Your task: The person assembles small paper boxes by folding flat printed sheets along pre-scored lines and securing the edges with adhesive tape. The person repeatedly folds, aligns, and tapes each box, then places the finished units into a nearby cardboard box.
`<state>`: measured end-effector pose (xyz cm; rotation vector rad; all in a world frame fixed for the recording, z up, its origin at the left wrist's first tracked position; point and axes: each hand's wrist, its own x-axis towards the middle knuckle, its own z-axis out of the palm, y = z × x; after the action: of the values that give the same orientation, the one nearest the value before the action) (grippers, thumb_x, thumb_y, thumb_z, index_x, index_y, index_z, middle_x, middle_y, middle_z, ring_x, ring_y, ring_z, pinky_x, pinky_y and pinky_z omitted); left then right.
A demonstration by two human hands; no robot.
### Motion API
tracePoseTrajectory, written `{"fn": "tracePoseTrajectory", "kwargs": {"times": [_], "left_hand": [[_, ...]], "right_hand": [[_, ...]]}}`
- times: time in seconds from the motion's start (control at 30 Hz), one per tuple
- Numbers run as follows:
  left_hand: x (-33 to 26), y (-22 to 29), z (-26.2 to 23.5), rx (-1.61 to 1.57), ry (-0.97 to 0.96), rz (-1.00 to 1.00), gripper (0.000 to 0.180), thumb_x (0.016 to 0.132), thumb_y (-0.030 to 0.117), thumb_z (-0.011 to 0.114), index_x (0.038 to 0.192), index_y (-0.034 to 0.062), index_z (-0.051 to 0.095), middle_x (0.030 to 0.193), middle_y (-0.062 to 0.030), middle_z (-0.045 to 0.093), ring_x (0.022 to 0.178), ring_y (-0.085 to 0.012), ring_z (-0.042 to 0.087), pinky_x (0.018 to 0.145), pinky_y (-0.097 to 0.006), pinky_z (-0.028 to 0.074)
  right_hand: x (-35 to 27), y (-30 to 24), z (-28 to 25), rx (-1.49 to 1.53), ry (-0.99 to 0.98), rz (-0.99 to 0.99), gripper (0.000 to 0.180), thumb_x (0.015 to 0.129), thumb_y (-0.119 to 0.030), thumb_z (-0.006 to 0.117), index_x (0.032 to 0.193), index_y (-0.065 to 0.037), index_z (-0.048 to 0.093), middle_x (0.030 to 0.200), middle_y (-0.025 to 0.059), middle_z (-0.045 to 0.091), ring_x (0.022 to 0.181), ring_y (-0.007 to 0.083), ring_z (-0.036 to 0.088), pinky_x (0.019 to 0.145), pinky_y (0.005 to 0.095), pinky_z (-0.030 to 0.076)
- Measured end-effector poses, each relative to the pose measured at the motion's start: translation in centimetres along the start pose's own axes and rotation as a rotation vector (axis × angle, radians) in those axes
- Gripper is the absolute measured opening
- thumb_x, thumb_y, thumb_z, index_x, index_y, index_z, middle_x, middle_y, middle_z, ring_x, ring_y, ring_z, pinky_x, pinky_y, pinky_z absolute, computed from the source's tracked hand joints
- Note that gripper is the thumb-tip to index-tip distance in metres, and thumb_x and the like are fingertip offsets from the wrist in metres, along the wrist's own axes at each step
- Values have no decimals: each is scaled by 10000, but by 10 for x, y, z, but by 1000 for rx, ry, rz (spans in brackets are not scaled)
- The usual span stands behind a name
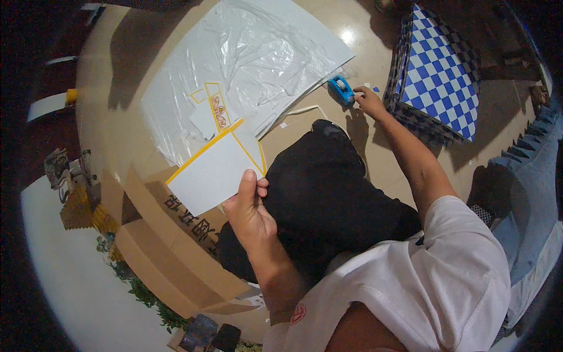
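Beyond the white T-shirt (422,270), the left hand (252,212) grips a yellow-edged card (210,175); ahead-right of it, the right hand (369,102), grip unclear, touches a blue tape dispenser (340,91).

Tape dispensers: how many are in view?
1: the blue tape dispenser, at the right hand, near the clear plastic sheet. Others could be hidden.

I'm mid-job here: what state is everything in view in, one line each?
Left hand: closed, thumb on the card
White card: yellow-edged, held up
Right hand: reaching out, fingertips at the dispenser; grip unclear
Tape dispenser: blue, beside the plastic
Clear plastic sheet: spread out, wrinkled
Yellow-edged piece: lying on the plastic
Cardboard box: open, flaps spread
Checked stack: blue-and-white side showing
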<state>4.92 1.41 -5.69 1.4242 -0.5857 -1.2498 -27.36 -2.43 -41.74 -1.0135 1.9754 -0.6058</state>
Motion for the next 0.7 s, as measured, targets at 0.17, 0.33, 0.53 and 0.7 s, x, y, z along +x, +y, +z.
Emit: {"fn": "tracePoseTrajectory", "kwargs": {"times": [0.17, 0.33, 0.53, 0.7], "left_hand": [[11, -4, 5, 62, 44, -48, 289, 802, 58, 714, 1042, -28, 579, 816, -81, 618, 640, -136, 567, 570, -231, 436], [12, -1, 14, 134, 27, -9, 320, 797, 49, 710, 1070, -34, 564, 817, -88, 613, 640, -142, 570, 570, -239, 439], [13, -2, 11, 147, 40, -9, 326, 798, 54, 712, 1074, -36, 563, 821, -86, 614, 641, -145, 573, 569, -239, 440], [15, -6, 4, 159, 64, -42, 323, 801, 66, 718, 1068, -34, 566, 824, -87, 617, 642, -150, 579, 572, -239, 446]], "right_hand": [[35, 26, 14, 110, -76, 64, 330, 874, -227, 643, 1172, -104, 570, 824, 119, 655, 639, 157, 609, 563, 313, 495], [46, 30, 14, 0, -22, 102, 290, 841, -245, 684, 1065, -102, 572, 738, 98, 641, 592, 171, 606, 512, 312, 487], [49, 31, 19, 177, -99, 99, 270, 842, -262, 696, 1029, -109, 576, 766, 86, 635, 599, 162, 595, 497, 332, 489], [56, 25, 19, 208, -205, 232, 230, 851, -262, 686, 997, -112, 589, 783, 46, 603, 611, 155, 585, 507, 319, 501]]}}
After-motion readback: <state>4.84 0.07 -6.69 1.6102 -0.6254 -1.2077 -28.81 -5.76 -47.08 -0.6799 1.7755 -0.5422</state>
